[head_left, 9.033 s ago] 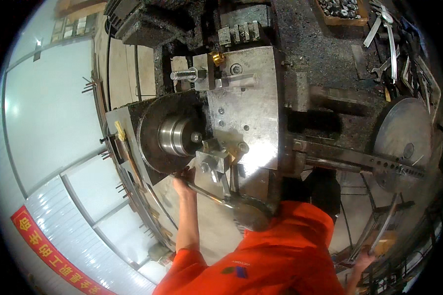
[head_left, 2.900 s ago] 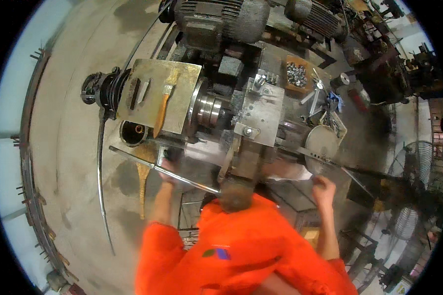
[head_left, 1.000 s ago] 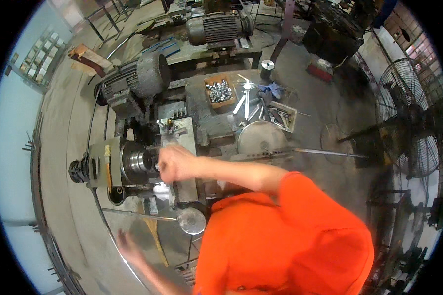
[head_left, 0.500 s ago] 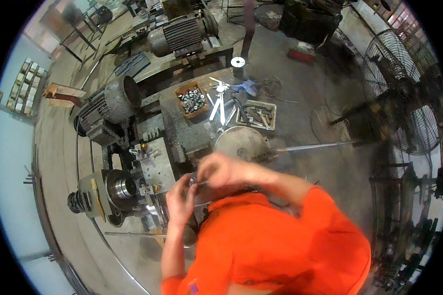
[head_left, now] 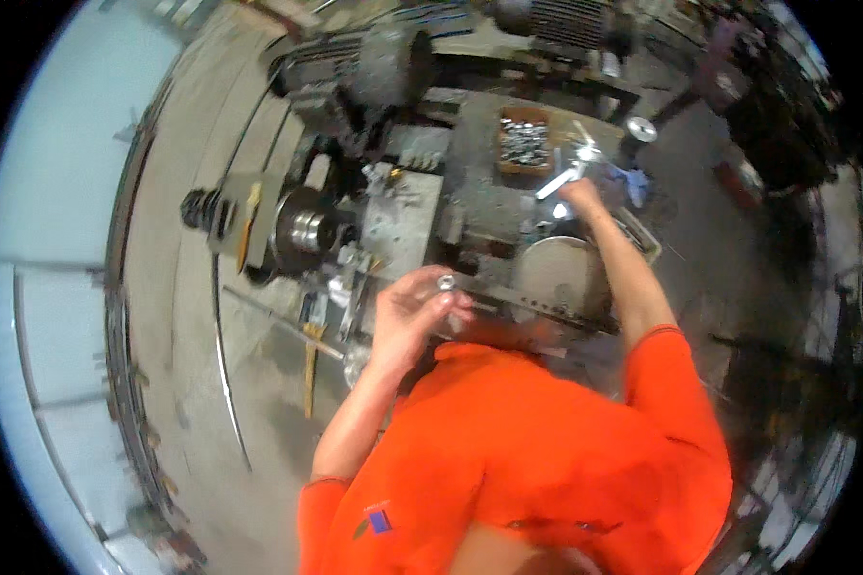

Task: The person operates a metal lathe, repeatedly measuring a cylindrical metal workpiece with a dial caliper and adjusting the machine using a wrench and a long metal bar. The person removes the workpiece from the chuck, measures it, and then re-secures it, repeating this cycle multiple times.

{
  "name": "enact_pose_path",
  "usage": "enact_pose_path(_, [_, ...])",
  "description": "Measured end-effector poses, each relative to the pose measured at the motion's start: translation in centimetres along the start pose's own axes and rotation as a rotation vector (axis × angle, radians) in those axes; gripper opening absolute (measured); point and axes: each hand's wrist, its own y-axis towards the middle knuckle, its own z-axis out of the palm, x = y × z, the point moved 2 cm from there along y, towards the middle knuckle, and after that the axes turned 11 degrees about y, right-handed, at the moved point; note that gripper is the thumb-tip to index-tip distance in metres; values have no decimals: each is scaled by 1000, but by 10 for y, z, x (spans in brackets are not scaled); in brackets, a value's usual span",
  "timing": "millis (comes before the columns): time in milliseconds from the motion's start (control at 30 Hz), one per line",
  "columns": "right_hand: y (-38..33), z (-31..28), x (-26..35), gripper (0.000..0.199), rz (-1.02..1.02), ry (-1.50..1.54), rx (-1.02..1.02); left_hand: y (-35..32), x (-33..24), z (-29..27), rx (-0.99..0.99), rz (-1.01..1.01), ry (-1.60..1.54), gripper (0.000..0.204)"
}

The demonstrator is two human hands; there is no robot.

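Observation:
My left hand (head_left: 408,316) is closed in front of my chest, pinching a small metal ring-shaped part (head_left: 446,283) between thumb and fingers. My right arm is stretched out to the far side of the bench. There my right hand (head_left: 577,195) is at a bright metal measuring tool (head_left: 559,183) with straight arms. Blur hides its fingers, so I cannot make out whether it grips the tool. A wooden box (head_left: 524,170) heaped with small shiny metal parts stands left of that tool. On the tool's right lies a blue cloth or glove (head_left: 633,184).
A lathe chuck (head_left: 307,230) holding a shiny round workpiece is on the left, beside a brush with a yellow handle (head_left: 249,230). A round pale disc (head_left: 556,273) lies below my right forearm, near a tool tray (head_left: 642,235). Electric motors (head_left: 355,67) stand behind.
My right hand has left the left hand and reached far forward to the measuring tool. The left hand keeps its small metal part. My view has swung, shifting the bench rightward and up.

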Motion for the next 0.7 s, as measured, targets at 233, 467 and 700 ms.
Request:
enact_pose_path(233, [32,7,-29,22,179,267,-126,-13,-12,-6,-122,2,-37,29])
enact_pose_path(467, [53,-18,-62,22,128,415,-479,-2,-19,-4,-73,-2,21,29])
enact_pose_path(700, [-21,-26,33,26,-198,411,-399,0,-17,-14,-4,17,6,31])
